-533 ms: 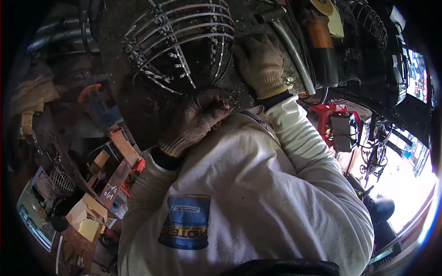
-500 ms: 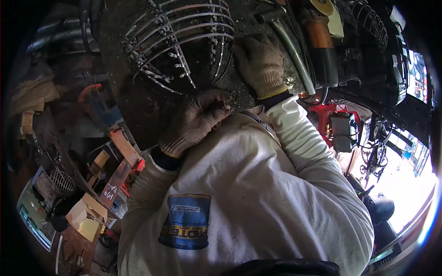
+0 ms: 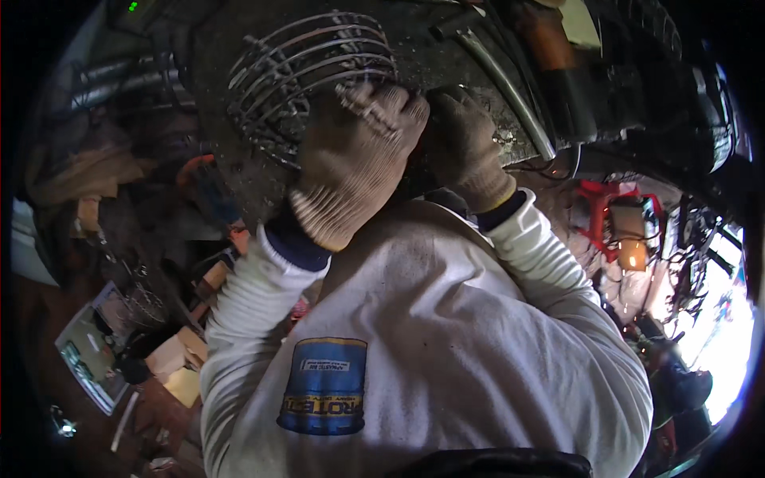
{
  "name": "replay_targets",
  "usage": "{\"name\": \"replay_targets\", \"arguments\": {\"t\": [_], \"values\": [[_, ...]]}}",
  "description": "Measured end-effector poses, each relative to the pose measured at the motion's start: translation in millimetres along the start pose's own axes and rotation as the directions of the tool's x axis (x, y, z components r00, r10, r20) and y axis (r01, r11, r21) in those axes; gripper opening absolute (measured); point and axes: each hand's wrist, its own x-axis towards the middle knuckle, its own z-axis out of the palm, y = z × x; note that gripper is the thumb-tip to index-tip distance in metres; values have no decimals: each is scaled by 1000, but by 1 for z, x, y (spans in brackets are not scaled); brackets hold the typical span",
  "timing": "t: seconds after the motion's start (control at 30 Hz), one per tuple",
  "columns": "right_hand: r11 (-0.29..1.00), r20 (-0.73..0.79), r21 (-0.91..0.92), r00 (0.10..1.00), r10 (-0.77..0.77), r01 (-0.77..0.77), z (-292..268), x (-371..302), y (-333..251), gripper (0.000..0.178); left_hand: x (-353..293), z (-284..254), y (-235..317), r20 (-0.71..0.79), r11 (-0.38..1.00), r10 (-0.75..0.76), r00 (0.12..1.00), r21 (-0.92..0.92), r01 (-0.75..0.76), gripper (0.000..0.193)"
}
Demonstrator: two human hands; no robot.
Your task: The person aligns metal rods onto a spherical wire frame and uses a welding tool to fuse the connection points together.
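In an apparent handling step, the brown-knit-gloved left hand (image 3: 362, 155) and right hand (image 3: 468, 143) curl their fingers, any grasp unclear, near a rounded grey metal-bar cage (image 3: 348, 41) on a dark tabletop (image 3: 422, 64); moving it would call for a firm hold.

The left grip (image 3: 362, 147), slightly blurred, covers the near part of the wire cage (image 3: 311, 56); whether its fingers touch the wires cannot be told. The fingertips of the right grip (image 3: 464, 143) sink into shadow, and the inside of both fists is hidden. The upper edge cuts off the grinder (image 3: 551, 52); the lower edge crops a black thing (image 3: 498, 464). Green lights (image 3: 134, 6) at upper left are too small to make out. Glare washes out the doorway (image 3: 729, 327).
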Motion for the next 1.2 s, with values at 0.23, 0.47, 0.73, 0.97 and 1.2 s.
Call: {"name": "replay_targets", "arguments": {"t": [0.23, 0.47, 0.73, 0.97, 1.2], "values": [[940, 330, 305, 909, -253, 151, -35, -3, -14, 46, -39, 10, -6, -110, 973, 25, 994, -226, -50, 30], [940, 343, 278, 894, -287, 195, -44, 2, -20, 41, -43, 21, -9, -194, 949, -89, 977, -315, 24, 27], [895, 158, 139, 883, -442, 423, -45, 22, -24, 21, -32, 20, -11, -190, 977, -73, 979, -208, 32, 26], [938, -45, -317, 986, -162, 140, -24, 55, -17, 22, -21, 21, 3, -363, 922, -348, 864, -301, 244, 39], [925, 14, -376, 998, 54, -45, -19, 69, -19, 26, -59, 34, 17, -267, 956, -260, 928, -207, 209, 36]]}}
